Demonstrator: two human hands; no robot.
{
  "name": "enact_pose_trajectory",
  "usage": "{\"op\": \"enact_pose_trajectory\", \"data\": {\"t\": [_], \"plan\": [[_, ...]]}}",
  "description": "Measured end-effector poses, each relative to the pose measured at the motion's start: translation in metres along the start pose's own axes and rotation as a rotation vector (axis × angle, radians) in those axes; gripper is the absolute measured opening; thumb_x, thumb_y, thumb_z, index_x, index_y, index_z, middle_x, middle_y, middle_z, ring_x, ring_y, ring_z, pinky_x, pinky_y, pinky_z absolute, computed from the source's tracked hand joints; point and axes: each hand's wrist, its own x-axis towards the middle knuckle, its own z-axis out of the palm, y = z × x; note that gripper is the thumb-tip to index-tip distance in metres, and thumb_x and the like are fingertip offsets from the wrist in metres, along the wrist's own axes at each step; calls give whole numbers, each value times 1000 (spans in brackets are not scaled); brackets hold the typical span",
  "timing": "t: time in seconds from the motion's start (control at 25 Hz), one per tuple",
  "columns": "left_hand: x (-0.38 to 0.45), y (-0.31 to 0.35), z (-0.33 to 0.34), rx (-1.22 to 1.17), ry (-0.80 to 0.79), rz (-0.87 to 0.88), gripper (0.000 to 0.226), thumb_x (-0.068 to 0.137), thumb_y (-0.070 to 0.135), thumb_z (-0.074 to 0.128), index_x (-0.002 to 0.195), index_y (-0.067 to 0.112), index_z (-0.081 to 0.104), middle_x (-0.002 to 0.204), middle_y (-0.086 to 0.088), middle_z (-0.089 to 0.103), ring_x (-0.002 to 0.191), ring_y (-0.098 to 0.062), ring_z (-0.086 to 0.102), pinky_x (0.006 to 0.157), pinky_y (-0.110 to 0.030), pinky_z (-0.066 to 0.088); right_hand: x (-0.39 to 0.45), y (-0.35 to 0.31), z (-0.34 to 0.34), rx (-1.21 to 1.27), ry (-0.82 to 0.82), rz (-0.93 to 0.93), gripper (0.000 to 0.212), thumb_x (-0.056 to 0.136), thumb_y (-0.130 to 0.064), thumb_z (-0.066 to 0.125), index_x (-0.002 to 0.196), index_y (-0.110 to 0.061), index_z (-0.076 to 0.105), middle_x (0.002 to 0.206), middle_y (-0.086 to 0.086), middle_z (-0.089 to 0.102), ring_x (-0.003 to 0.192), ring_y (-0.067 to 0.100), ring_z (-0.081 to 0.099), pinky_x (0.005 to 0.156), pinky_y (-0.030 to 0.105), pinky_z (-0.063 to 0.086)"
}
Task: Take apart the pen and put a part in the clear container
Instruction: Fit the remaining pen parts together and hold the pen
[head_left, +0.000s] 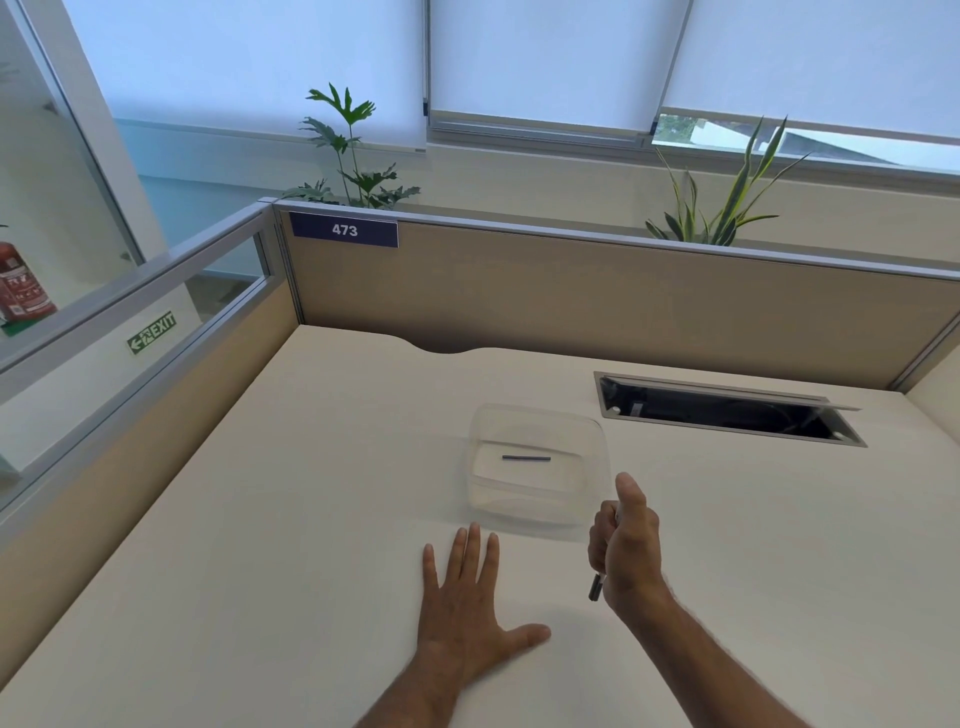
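Observation:
A clear plastic container (582, 436) stands on the white desk, near its middle. Inside it lies a thin dark blue pen part (525, 458), flat on the bottom. My right hand (626, 545) is closed around the pen body (595, 588), just right of the container's near corner; only the pen's dark lower end sticks out below the fist, and the thumb points up. My left hand (470, 603) rests flat on the desk, palm down with fingers spread, a little in front of the container.
A recessed cable tray (727, 410) with its lid open lies at the back right of the desk (260, 545). Beige partition panels (571, 291) wall the desk at the back and left. Plants stand behind the partition.

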Motion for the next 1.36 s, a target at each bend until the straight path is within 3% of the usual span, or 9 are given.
{"op": "enact_pose_trajectory", "data": {"t": [0.16,0.28,0.36,0.44,0.6,0.8,0.92,1.04,1.36], "plan": [[0,0,-1,8,-9,0,132,52,105,7,153,22,-11,161,-4,-23,146,-21,-28,110,-63,-23,3,1,-4,63,-59,31,69,98,-62,34,43,-20,33,39,-4,26,36,11,19,44,26,15],[0,0,-1,5,-8,4,132,53,105,7,154,22,-11,161,-4,-23,146,-21,-28,110,-63,-23,6,1,-9,34,-153,26,54,91,-57,41,69,-12,62,55,1,44,44,12,37,44,27,33],[1,0,0,3,-8,5,132,53,105,8,154,22,-10,162,-4,-22,145,-21,-29,110,-63,-24,9,3,-15,-61,-171,6,42,94,-47,48,87,-14,73,75,-1,63,64,13,60,64,29,49],[1,-1,1,2,-5,3,132,53,105,8,154,22,-9,161,-4,-22,144,-21,-31,110,-63,-24,12,5,-24,-128,-166,6,34,89,-44,61,90,-14,78,91,-5,76,87,6,69,79,29,49],[1,-2,2,-12,3,13,132,53,105,9,154,22,-7,162,-4,-20,144,-23,-30,110,-63,-23,12,13,-44,-102,-127,96,39,65,-33,84,84,0,78,61,5,64,60,20,53,63,32,41],[1,-1,1,-2,-8,4,131,52,105,8,154,23,-9,162,-4,-20,145,-20,-29,110,-63,-24,0,31,-59,-339,-64,100,12,68,-7,88,76,-11,80,63,11,76,59,27,72,57,34,53],[1,0,0,5,-8,1,131,53,104,9,154,23,-8,163,-4,-20,144,-19,-30,109,-63,-24,-10,49,-64,-546,2,67,11,70,-12,86,73,-19,79,60,0,76,62,19,73,66,33,57],[1,0,0,4,-12,-1,131,53,104,9,154,22,-9,163,-4,-20,144,-19,-30,110,-63,-24,-21,62,-62,-695,63,1,13,70,-12,83,69,-24,79,63,-10,75,69,7,71,66,21,51],[1,0,-1,16,-24,0,132,52,104,7,154,22,-10,163,-5,-20,147,-21,-26,110,-65,-22,-39,74,-41,-958,119,95,6,68,-26,71,72,-30,72,66,-13,67,69,18,66,62,28,50]]}}
